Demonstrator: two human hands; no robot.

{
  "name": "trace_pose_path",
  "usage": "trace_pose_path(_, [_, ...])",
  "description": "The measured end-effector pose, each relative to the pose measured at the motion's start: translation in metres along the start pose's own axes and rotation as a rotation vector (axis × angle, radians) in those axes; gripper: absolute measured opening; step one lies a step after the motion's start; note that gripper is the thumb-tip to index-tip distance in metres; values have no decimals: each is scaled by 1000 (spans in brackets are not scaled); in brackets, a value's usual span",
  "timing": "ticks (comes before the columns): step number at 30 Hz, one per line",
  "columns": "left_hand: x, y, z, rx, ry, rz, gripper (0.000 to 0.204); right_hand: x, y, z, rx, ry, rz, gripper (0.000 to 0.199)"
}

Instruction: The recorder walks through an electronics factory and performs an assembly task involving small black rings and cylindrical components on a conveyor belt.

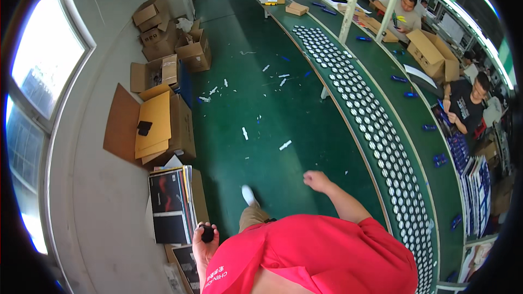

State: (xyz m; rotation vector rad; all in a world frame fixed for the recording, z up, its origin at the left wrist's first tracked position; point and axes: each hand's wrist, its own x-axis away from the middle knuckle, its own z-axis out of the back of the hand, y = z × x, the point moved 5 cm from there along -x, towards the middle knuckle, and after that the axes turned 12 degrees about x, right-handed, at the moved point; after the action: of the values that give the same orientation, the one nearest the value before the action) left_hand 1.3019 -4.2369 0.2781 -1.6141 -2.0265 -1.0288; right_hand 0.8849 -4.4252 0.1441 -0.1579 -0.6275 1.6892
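My left hand [201,247], low on the left beside my red shirt, has its fingers wrapped round a small black rounded object [207,233]. Its exact kind cannot be made out. Beyond that hand stands a carton of dark printed boards or sheets [168,198]. Out over the green floor, my right hand [317,181] is curled into a loose fist, and nothing shows in it. It touches nothing and is apart from the workbench on the right. One white shoe [249,195] of mine is stretched forward on the floor.
Open cartons [182,125] line the left wall. White scraps [285,145] litter the green floor [229,114]. Along the right runs a long bench [348,120] with rows of round silver-rimmed pieces [376,136]. Behind it, blue handheld items [411,95] lie on a green belt, where several people [466,103] sit.
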Motion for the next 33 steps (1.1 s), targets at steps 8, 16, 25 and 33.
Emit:
trace_pose_path(8, [-215, 31, -193, -60, -69, -22, 14, -211, 20, -1, 0, -132, -76, 33])
trace_pose_path(16, [-386, -10, -478, -469, -373, 200, 29, -170, 185, -119, 10, -175, -676, 31])
trace_pose_path(25, [-586, -63, -655, -403, -293, 375, 22, -480, 179, -23, 41, -324, -420, 32])
trace_pose_path(33, [-753, -33, -741, -134, -14, 327, 21, -924, 47, 291, -134, 251, -106, 22])
